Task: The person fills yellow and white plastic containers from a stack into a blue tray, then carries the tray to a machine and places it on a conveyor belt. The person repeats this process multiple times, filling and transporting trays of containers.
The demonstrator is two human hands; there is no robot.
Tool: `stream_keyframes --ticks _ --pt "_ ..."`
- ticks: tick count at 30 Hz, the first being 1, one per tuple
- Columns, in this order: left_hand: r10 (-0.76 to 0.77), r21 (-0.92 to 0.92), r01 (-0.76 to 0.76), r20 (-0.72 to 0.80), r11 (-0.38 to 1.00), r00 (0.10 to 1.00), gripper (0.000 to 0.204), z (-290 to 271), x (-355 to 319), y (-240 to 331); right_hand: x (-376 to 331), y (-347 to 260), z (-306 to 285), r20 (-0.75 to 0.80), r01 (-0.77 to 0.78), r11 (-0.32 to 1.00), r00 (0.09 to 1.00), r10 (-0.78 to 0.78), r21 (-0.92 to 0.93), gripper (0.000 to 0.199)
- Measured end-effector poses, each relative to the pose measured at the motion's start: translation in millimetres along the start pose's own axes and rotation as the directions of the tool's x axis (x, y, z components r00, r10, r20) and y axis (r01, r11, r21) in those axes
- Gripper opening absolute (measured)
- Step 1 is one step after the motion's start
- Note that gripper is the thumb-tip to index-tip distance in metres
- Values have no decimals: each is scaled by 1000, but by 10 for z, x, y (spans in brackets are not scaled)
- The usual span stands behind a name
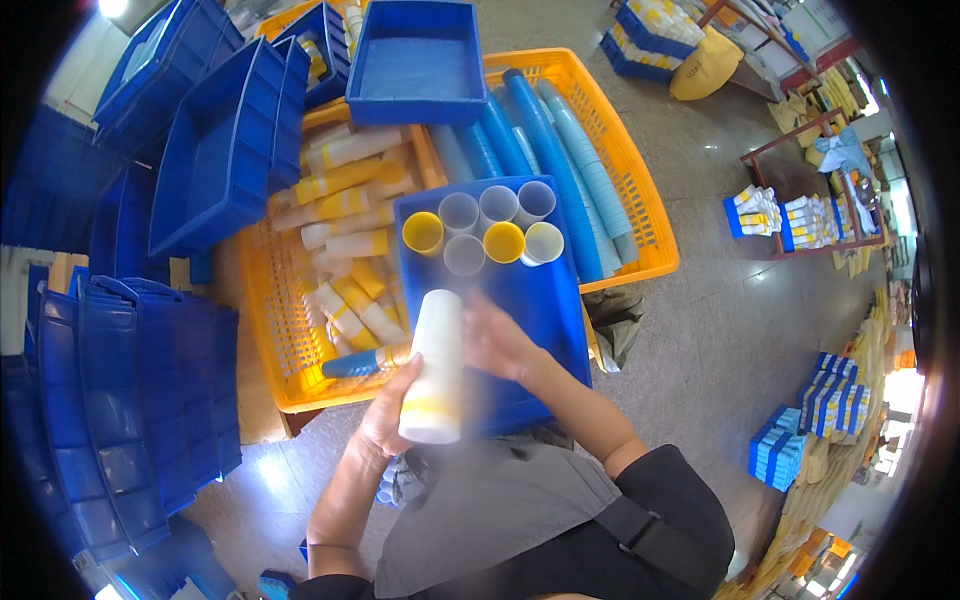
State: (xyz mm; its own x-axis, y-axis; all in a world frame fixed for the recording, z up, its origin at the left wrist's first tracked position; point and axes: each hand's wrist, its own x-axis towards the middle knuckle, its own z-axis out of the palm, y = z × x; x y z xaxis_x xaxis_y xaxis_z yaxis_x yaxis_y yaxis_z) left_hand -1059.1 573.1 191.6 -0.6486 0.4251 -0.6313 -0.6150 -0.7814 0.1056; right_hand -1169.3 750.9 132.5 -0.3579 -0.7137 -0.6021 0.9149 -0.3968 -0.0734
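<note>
My left hand (385, 408) is wrapped round a stack of white cups (437, 345) with a yellow band near its lower end. The stack is held tilted over the near-left part of a blue tray (540, 315). Beside its far end is my right hand (497, 338), smeared by motion, so its fingers cannot be made out. Several upright cups stand in the far half of the tray, among them a yellow cup (503, 242) and a translucent white cup (464, 255). A short blue stack of cups (352, 364) lies just past my left hand.
A yellow basket (277, 335) on the left holds many white and yellow cup stacks. Another yellow basket (655, 225) behind holds long blue cup stacks (548, 150). An empty blue bin (415, 65) rests across the baskets. More blue bins (215, 160) are piled at left.
</note>
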Motion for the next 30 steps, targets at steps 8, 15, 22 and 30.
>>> stream_keyframes --ticks 8,15,22,30 --pt "-58 105 60 -24 993 998 63 -44 -114 -2 140 107 -19 9 246 942 968 -251 -228 64" --pt "-168 269 167 -18 948 986 71 28 -69 -121 -176 60 -435 -4 375 746 892 -452 -550 49" --pt "-174 226 150 92 963 980 66 115 35 -120 -519 188 -408 2 188 907 979 -202 -376 62" --pt "-87 126 81 42 989 995 59 119 14 -97 -181 70 -416 95 367 891 930 -355 -266 60"
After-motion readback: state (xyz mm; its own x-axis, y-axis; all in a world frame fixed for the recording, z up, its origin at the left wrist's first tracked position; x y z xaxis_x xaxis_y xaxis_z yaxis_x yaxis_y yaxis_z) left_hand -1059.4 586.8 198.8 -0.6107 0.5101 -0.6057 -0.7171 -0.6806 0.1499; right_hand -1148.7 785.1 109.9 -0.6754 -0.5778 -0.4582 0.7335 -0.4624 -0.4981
